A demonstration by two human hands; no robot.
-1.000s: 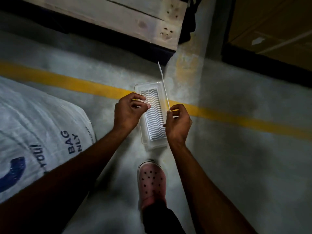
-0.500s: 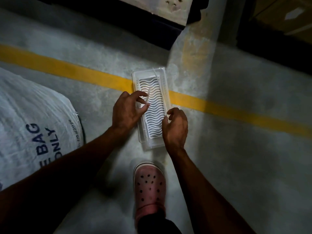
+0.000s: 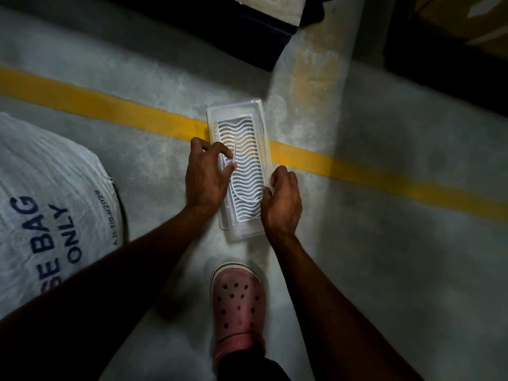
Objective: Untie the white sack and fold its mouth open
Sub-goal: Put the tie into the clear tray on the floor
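The white sack (image 3: 49, 188) lies on the floor at the left, with dark blue print reading "BAG ONLY"; its mouth is out of view. My left hand (image 3: 209, 177) and my right hand (image 3: 283, 199) are well to its right, over a clear plastic tray (image 3: 242, 235) holding a white wavy grid. Between them they pinch a thin white strip (image 3: 235, 149). It bends in a curve from my left fingertips down and across to my right fingers, just above the grid.
A yellow line (image 3: 110, 108) crosses the grey concrete floor under the tray. My pink clog (image 3: 237, 303) stands just below the tray. A wooden pallet (image 3: 275, 6) and dark gaps run along the top edge, and a brown carton (image 3: 472, 17) is at the top right.
A second ago the strip stood straight up from my right hand. Both hands have since come down over the tray and bent it into a curve. The view has shifted towards the tray.
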